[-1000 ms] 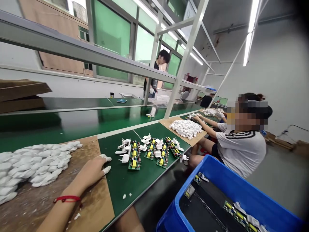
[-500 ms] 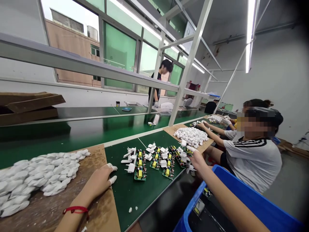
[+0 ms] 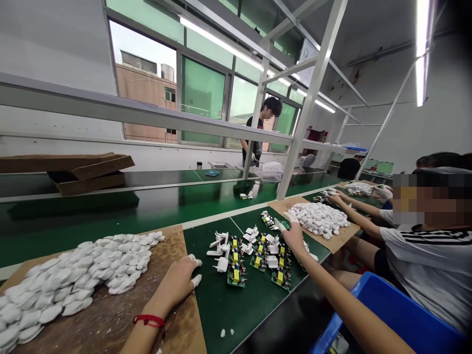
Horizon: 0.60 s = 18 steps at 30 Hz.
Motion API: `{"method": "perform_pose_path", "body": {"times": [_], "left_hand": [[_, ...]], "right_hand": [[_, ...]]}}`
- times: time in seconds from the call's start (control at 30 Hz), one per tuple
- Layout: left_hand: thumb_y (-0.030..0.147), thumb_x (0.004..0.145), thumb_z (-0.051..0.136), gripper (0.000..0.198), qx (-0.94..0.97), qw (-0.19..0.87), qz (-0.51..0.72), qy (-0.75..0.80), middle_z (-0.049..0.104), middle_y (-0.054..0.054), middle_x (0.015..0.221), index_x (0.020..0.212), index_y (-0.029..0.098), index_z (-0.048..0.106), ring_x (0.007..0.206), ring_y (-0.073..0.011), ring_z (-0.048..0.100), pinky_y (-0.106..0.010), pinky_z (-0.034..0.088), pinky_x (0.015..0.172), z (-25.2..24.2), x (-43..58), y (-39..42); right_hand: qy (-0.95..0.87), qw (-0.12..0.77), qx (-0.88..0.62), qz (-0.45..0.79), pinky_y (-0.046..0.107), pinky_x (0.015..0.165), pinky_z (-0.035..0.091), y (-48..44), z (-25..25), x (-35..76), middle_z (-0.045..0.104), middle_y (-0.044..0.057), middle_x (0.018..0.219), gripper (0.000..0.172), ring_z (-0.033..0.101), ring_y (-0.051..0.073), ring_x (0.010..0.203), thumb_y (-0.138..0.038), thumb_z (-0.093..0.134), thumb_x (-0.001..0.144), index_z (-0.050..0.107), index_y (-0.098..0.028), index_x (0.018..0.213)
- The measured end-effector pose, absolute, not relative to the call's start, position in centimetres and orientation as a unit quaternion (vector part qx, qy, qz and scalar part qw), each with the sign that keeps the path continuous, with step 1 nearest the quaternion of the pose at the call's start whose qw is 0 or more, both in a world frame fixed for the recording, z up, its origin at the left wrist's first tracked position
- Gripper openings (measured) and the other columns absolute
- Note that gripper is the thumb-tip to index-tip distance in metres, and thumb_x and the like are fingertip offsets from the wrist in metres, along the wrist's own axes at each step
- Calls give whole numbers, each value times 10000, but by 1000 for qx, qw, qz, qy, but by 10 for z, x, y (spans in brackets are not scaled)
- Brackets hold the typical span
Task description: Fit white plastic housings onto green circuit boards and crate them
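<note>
My left hand [image 3: 176, 289] lies palm down on the right edge of a brown cardboard sheet [image 3: 110, 319], holding nothing, with white finger cots on its fingertips. A pile of white plastic shells [image 3: 84, 270] lies on the sheet to its left. On the green mat, just right of that hand, lie small green circuit boards [image 3: 236, 273] with yellow parts, mixed with white plug pieces [image 3: 221, 246]. My right hand [image 3: 294, 237], also in finger cots, reaches over the far right of these boards. I cannot tell whether it grips one.
A blue bin [image 3: 398, 319] stands at the lower right. A seated co-worker [image 3: 435, 255] reaches toward another shell pile [image 3: 319, 219] on cardboard. A green conveyor belt [image 3: 110, 211] runs behind, with flat cartons [image 3: 84, 172]. Another person [image 3: 263, 128] stands beyond a slanted white post [image 3: 306, 113].
My right arm came into view from the blue bin and reached out over the boards. The view swung left. My left hand stayed on the cardboard.
</note>
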<state>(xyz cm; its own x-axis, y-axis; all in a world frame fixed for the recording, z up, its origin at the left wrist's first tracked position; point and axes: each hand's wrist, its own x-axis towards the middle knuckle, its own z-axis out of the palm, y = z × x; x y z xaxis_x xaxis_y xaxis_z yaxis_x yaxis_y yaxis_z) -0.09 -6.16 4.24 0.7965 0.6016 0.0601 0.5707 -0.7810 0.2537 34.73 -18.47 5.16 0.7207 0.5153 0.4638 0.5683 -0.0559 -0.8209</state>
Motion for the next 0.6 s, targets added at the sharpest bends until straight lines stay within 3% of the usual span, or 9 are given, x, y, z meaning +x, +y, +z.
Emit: {"method": "perform_pose_path", "body": {"times": [0.1,0.17,0.23,0.3,0.37,0.47,0.6], "left_hand": [[129,836,525,273,941,108,65,314,573,-126,1081,1091,146,621,1042,-273,530,-376,422,916,42,0,-63],[130,836,529,271,941,109,64,314,569,-130,1088,1090,143,622,1049,-275,526,-376,421,919,41,0,-63],[129,833,533,267,941,108,68,314,575,-124,1064,1083,146,625,1030,-275,533,-377,426,908,40,-1,-62],[131,829,538,264,941,109,74,313,580,-116,1038,1077,149,627,1010,-273,539,-377,429,899,39,-2,-62],[132,826,544,263,939,115,83,312,582,-112,1027,1075,151,626,1004,-270,541,-373,428,898,39,-3,-62],[130,823,543,252,937,130,92,312,586,-114,1011,1060,147,628,984,-269,550,-366,433,881,40,-3,-63],[119,823,510,212,925,153,120,326,605,-124,983,984,139,646,944,-286,567,-375,433,850,41,-4,-65]], "right_hand": [[-539,477,-693,36,424,987,402,-198,48,291,625,108,1147,522,547,287,1099,-336,689,672,612,-188,1166],[-706,296,-643,21,484,1038,337,-206,43,249,509,139,1320,677,439,335,1226,-386,709,676,514,-205,1298],[-758,160,-631,-42,532,1022,335,-210,37,214,439,175,1377,758,375,387,1264,-380,712,698,420,-202,1375],[-757,82,-642,-91,520,953,407,-209,30,191,543,200,1255,655,440,391,1203,-296,647,768,426,-162,1369],[-751,51,-648,-114,469,888,462,-205,25,184,641,186,1063,470,522,361,1108,-200,561,812,534,-130,1276],[-745,119,-641,-140,427,870,472,-195,23,196,661,187,1011,348,572,320,1035,-144,467,835,634,-112,1139],[-601,419,-678,-65,412,819,467,-173,48,233,687,140,888,280,618,288,838,-236,526,777,697,-156,983]]}}
